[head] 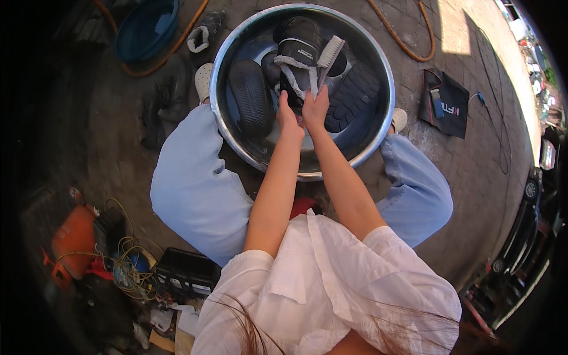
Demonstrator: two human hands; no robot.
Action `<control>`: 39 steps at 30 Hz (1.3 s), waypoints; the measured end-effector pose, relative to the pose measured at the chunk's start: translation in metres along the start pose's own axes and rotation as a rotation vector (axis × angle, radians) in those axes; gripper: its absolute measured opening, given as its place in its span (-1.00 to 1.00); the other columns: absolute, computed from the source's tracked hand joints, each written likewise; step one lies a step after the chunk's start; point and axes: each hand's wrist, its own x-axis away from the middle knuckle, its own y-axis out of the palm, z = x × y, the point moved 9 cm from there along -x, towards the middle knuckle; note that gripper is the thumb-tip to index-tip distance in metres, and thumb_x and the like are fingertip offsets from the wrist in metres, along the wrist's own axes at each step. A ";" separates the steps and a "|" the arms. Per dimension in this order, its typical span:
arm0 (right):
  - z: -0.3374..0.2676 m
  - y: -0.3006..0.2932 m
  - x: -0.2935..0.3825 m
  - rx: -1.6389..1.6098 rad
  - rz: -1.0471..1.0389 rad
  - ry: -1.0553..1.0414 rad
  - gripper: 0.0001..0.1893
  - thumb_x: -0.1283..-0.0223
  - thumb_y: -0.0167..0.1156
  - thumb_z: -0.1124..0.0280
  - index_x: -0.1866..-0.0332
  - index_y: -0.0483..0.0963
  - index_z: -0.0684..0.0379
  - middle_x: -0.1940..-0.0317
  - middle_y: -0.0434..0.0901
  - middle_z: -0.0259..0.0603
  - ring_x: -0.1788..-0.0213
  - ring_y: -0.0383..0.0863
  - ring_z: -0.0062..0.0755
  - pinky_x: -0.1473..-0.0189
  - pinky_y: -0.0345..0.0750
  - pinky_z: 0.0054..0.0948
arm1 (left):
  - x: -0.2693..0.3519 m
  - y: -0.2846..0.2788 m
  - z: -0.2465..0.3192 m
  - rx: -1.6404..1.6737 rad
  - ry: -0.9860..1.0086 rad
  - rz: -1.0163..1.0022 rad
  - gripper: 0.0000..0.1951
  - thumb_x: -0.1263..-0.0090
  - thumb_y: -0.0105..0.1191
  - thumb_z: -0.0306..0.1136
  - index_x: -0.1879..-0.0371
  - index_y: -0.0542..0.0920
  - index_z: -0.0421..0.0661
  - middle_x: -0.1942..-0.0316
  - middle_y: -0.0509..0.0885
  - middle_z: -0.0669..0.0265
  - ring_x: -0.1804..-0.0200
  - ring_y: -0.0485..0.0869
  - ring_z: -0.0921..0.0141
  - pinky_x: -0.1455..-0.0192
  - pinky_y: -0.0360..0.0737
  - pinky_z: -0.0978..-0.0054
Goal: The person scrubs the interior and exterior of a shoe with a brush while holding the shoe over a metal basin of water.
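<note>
A wide metal basin [214,88] sits between my knees with dark footwear and some water in it. Inside, my left hand [290,116] grips the near end of a black shoe [301,42] with a grey fleece collar. My right hand [316,108] closes around the handle of a scrub brush [331,52], whose pale bristles face up and right; it also touches the shoe's fleece edge. A black slipper sole [252,97] lies upturned on the left. On the right rests a treaded black sole [354,98]. More dark footwear is partly hidden beneath the held shoe.
Left of the basin are a teal tub [146,33], an orange hose [177,46], a fleece-lined slipper [207,31] and dark boots [166,102]. A black bag [446,108] lies right. Behind left are an orange machine [75,239], tangled cable [133,270] and a black case [186,270].
</note>
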 end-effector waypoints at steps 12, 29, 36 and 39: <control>0.033 -0.019 0.005 0.288 -0.273 0.351 -0.50 -0.22 0.19 0.28 -0.21 0.32 0.27 0.09 0.60 0.15 0.01 0.61 0.11 -0.04 0.50 -0.20 | -0.061 0.044 -0.039 0.492 -0.468 -0.528 -0.31 -0.32 -0.23 0.34 -0.22 0.45 0.06 -0.14 0.57 0.16 -0.12 0.57 0.05 -0.11 0.57 -0.03; -0.088 0.061 -0.014 1.521 -1.378 -0.553 -0.90 0.01 0.21 0.49 0.35 0.60 0.20 0.50 0.64 -0.08 0.39 0.70 -0.13 0.34 0.62 -0.27 | -0.057 0.074 -0.062 0.567 -0.525 -0.489 -0.30 -0.37 -0.30 0.40 -0.24 0.44 0.12 -0.22 0.51 0.31 -0.24 0.48 0.18 -0.23 0.47 0.08; -0.073 0.058 -0.014 1.533 -1.545 -0.533 -0.94 0.04 0.19 0.53 0.44 0.59 0.24 0.48 0.66 -0.07 0.36 0.72 -0.11 0.31 0.65 -0.26 | -0.048 0.082 -0.064 0.752 -0.541 -0.555 -0.33 -0.39 -0.34 0.38 -0.24 0.44 0.16 -0.21 0.53 0.33 -0.23 0.50 0.19 -0.23 0.48 0.11; -0.063 0.047 -0.002 1.520 -1.461 -0.534 -0.94 -0.01 0.16 0.54 0.46 0.56 0.25 0.50 0.64 -0.03 0.38 0.70 -0.08 0.34 0.63 -0.25 | -0.058 0.083 -0.071 0.802 -0.540 -0.632 -0.24 -0.38 -0.42 0.40 -0.32 0.35 0.05 -0.23 0.50 0.15 -0.21 0.49 0.04 -0.19 0.51 -0.04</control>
